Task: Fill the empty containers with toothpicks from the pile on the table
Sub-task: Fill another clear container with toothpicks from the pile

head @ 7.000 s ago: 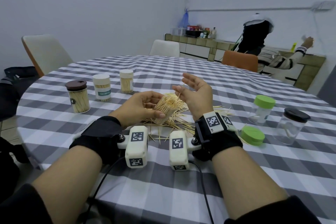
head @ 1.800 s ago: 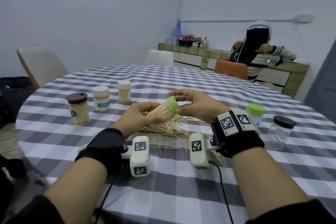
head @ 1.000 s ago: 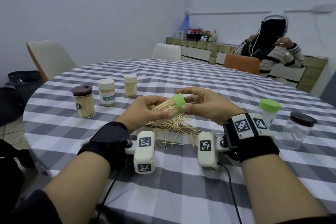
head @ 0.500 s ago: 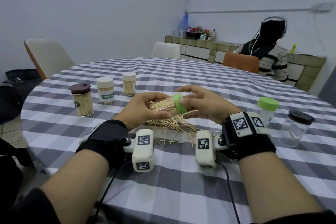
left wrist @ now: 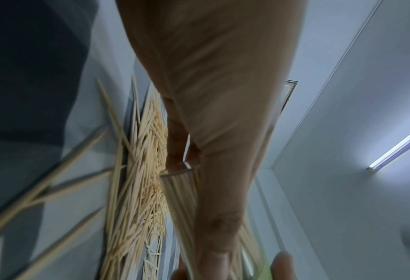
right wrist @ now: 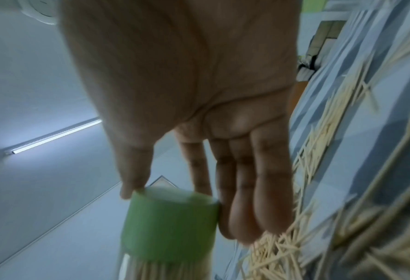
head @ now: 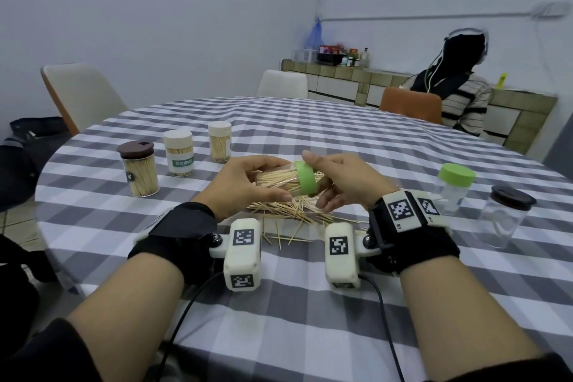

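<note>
Two hands grip one filled jar: left hand its body; right hand its green lid.

A clear, glossy plastic jar packed with pale wooden toothpicks is capped by a matt green plastic lid. The table is covered with smooth checked cloth; loose wooden toothpicks are scattered there.

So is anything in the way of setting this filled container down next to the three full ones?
Nothing visible: the container is held above the pile, and the bare tablecloth toward the three full containers shows no obstacle.
</note>
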